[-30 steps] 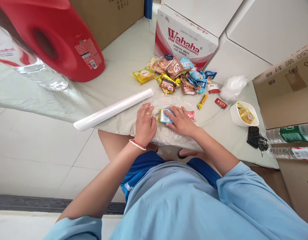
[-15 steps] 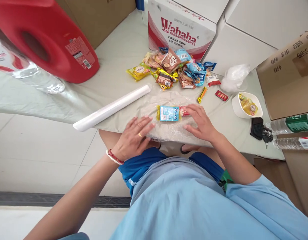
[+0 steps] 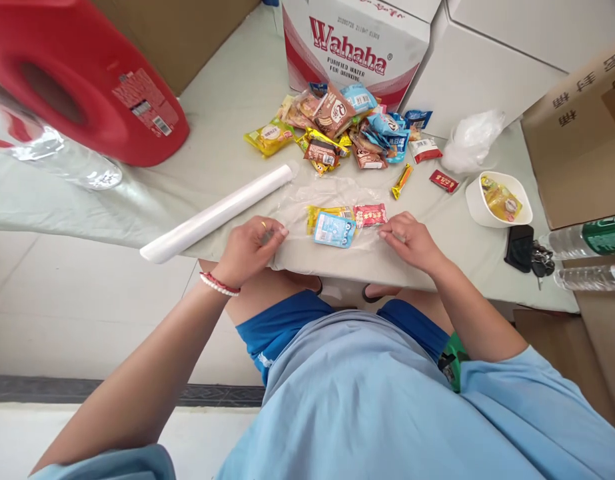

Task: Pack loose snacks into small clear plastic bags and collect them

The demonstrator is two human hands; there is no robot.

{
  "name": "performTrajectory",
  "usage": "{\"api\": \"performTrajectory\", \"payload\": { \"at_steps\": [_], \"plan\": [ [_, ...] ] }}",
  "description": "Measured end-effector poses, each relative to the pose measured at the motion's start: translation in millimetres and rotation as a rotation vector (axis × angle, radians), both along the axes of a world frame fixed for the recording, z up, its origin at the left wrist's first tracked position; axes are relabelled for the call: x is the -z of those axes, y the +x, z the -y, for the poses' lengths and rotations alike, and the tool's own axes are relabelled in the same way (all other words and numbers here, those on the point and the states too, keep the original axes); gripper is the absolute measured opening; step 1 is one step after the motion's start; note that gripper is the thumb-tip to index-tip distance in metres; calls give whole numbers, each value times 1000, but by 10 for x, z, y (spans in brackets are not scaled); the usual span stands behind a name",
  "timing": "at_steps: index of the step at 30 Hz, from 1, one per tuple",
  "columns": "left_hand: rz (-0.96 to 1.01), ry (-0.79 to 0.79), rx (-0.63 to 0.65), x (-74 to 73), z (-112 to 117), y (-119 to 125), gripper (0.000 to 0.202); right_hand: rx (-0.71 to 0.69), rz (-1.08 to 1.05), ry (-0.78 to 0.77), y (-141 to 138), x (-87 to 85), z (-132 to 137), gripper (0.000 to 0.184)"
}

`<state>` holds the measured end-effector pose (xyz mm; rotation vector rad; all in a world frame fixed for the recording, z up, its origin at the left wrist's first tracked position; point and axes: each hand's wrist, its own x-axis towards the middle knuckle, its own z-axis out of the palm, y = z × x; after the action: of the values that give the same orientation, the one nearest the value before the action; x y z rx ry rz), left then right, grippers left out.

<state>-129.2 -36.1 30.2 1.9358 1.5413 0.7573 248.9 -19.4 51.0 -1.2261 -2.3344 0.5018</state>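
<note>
A sheet of clear plastic wrap lies on the cloth-covered table between my hands. On it sit a blue snack packet, a yellow packet partly under the blue one, and a red-and-white packet. My left hand pinches the wrap's left near edge between thumb and fingers. On the other side, my right hand has its fingertips closed on the wrap's right edge, close to the red-and-white packet. A white roll of plastic wrap rests at an angle left of the sheet.
A pile of snack packets lies before the Wahaha carton. To the right are a white bowl, a crumpled plastic bag, keys and water bottles. A red jug and a bottle stand left.
Both hands have gone from spread fingers to pinching the wrap's edges. The near edge of the wrap has been drawn back, and the yellow and red-and-white packets show more fully.
</note>
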Motion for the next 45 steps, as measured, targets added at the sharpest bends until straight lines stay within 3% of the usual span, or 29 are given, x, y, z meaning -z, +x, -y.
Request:
{"api": "performTrajectory", "payload": {
  "at_steps": [4,8,11,16,20,23,25,27,31,35,37,41,45],
  "plan": [
    [-118,12,-180,-23,-305,99,28,96,46,-39,-22,-51,-396,27],
    [-189,-15,-236,71,-476,233,19,106,257,-88,-89,-1,-704,25],
    [-227,22,-265,175,-519,310,18,116,394,-41,-186,-15,-891,26],
    [-208,87,-332,313,-526,335,17,74,267,23,-508,-33,-1223,35],
    [-124,256,-372,228,-409,318,20,16,289,-73,-811,112,-1445,52],
    [-101,397,-207,63,-295,370,32,12,306,-106,-943,220,-1546,53],
    [-119,413,-39,-12,-274,441,40,32,282,-144,-984,253,-1594,50],
    [-151,374,48,-21,-319,519,35,31,248,-215,-1006,253,-1635,41],
    [-175,282,19,93,-523,635,24,-39,157,-331,-1018,194,-1696,21],
    [-149,253,-76,155,-661,699,26,-117,20,-283,-992,131,-1706,16],
    [-96,264,-30,125,-663,704,29,-138,-17,-245,-975,112,-1689,15],
    [-57,298,217,13,-588,662,29,-133,22,-301,-954,91,-1632,16],
    [-115,239,203,-44,-568,650,20,-118,24,-329,-957,79,-1592,16]
  ]
}}
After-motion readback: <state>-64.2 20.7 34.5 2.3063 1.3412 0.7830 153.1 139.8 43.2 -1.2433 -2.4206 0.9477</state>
